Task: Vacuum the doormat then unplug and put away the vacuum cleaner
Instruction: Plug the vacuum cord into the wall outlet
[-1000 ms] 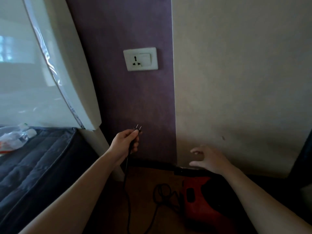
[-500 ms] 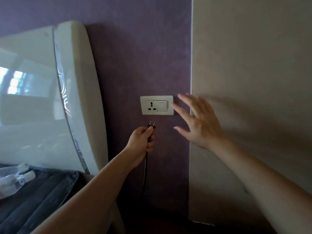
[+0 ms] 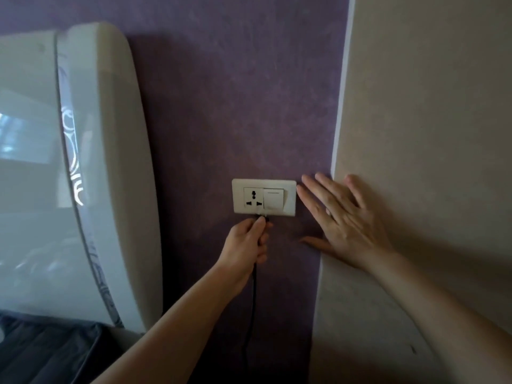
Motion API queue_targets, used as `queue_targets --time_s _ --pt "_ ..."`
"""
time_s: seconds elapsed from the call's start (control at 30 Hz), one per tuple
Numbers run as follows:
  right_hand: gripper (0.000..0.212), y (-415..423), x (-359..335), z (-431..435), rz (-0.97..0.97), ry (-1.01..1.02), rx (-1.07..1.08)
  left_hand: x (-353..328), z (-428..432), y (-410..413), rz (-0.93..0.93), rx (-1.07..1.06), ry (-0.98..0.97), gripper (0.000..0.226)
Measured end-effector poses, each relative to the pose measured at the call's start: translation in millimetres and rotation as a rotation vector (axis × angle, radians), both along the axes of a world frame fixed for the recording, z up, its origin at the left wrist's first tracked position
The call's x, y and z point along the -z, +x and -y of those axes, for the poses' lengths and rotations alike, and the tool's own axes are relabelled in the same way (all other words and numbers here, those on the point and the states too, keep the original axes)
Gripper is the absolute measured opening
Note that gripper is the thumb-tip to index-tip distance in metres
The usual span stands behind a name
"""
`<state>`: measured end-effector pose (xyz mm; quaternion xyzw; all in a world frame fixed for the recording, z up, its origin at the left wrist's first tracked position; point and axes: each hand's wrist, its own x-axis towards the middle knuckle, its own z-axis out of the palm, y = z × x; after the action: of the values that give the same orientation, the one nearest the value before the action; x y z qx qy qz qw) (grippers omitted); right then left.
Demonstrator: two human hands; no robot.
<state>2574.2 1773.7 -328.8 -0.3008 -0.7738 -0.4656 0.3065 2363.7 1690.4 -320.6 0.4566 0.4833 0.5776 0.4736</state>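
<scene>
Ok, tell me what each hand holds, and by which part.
The left hand grips the black plug by its body, just below the socket plate. The right hand holds nothing, spread flat against the wall.

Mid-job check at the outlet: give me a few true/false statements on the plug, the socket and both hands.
1. The left hand pinches the plug at the lower edge of the socket plate. True.
2. The plug is seated in the socket. False: the socket holes are empty.
3. The right hand is curled into a fist. False: its fingers are straight, spread at the purple wall right of the plate.
4. The black cord hangs down from the left hand. True.
</scene>
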Motion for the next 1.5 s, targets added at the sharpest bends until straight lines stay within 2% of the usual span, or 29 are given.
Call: queue_targets --time_s 0.1,0.2,0.37,0.67,0.8,1.0,1.17,1.27,1.5 --pt "0.098 -1.7 -4.8 2.2 -0.096 -0.105 -0.116 4.0 -0.2 -6.4 -0.016 -0.024 0.023 0.024" --pt "0.087 -1.7 -24.4 14.5 -0.28 -0.122 -0.237 0.9 3.2 -13.1 0.006 -0.04 0.029 0.025" --pt "0.074 -3.4 -45.9 17.6 -0.512 -0.024 -0.104 -11.4 3.4 -14.6 0.011 -0.041 0.0 0.026" --pt "0.077 -12.9 -19.7 -9.1 -0.474 0.148 0.063 -9.7 -0.4 -18.6 -0.022 -0.041 -0.071 0.026" --pt "0.078 -11.6 -17.5 -12.4 -0.469 0.172 0.056 -8.4 -2.2 -18.0 0.009 -0.073 -0.075 0.029" --pt "0.08 -10.0 -17.9 -14.5 -0.454 0.208 0.062 -15.7 -5.5 -15.6 -0.119 -0.111 -0.06 0.031" --pt "0.08 -10.4 -18.6 -14.4 -0.456 0.218 0.065 -18.3 -9.6 -11.9 -0.129 -0.124 -0.085 0.032" --pt "0.079 -9.9 -19.0 -14.1 -0.457 0.209 0.065 -15.3 -12.0 -11.7 -0.24 -0.158 -0.068 0.033" --pt "0.078 -9.1 -18.7 -12.1 -0.469 0.186 0.048 -13.4 -10.1 -12.7 -0.735 -0.307 0.034 0.032"
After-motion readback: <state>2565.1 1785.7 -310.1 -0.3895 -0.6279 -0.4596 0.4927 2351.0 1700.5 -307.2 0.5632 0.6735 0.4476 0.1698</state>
